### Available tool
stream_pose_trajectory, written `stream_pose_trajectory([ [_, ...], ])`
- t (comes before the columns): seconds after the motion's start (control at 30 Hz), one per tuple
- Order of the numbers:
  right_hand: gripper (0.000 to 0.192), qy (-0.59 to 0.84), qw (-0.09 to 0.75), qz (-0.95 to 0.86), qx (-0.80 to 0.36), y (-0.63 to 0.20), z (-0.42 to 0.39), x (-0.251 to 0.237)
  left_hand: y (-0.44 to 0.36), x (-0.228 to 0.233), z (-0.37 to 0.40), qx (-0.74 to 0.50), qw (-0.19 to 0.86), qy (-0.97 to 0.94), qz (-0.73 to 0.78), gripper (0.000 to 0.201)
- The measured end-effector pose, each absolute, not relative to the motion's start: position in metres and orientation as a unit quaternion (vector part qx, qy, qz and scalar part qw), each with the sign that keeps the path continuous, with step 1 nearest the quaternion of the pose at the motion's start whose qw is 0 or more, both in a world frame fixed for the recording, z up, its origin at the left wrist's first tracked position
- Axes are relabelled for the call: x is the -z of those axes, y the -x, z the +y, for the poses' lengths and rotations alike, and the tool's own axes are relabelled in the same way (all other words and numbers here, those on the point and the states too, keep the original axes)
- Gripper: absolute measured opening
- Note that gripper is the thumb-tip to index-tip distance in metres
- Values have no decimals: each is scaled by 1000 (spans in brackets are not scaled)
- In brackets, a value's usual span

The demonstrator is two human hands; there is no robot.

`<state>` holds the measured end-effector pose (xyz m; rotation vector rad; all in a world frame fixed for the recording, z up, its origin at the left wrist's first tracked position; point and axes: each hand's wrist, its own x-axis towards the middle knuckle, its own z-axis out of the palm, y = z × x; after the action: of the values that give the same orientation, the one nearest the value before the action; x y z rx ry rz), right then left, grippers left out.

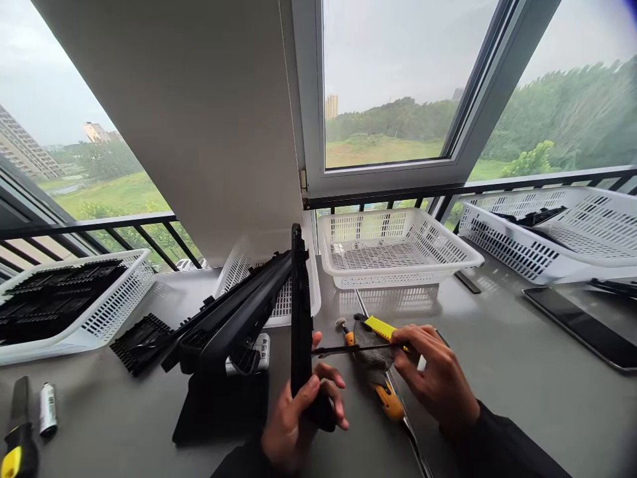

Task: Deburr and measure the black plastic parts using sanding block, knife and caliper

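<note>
My left hand (303, 408) is closed round the lower end of a long black plastic part (300, 299), which stands nearly upright. A thin dark strip (353, 348) is pinched between the fingers of my right hand (435, 372). It runs level across to the side of the plastic part; whether it is a tool or a piece of the part I cannot tell. Beneath my right hand lie a grey cloth (374, 368), a yellow-handled cutter (379, 327) and an orange-handled tool (389, 398). More long black plastic parts (239, 305) lean in a pile to the left.
White baskets stand along the window: a left one (99, 328) with black parts, a middle one (398, 272), and a right one (517, 249) with several pieces. A phone-like black slab (582, 325) lies right. A knife (20, 425) and white tube (48, 408) lie far left.
</note>
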<state>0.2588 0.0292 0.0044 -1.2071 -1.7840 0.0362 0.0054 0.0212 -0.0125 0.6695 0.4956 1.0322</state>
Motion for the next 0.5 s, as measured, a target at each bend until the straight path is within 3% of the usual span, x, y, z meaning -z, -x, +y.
stream_pose_trajectory([
  [0.23, 11, 476, 433, -765, -31, -243, 30, 7, -5, -4, 18, -430, 807, -338, 222, 74],
  [0.43, 13, 476, 417, -772, -64, -229, 24, 9, -11, -3, 11, -392, 799, -384, 244, 39],
  [0.5, 12, 476, 416, -772, -67, -225, 23, 9, -13, -1, 8, -378, 801, -397, 239, 43],
])
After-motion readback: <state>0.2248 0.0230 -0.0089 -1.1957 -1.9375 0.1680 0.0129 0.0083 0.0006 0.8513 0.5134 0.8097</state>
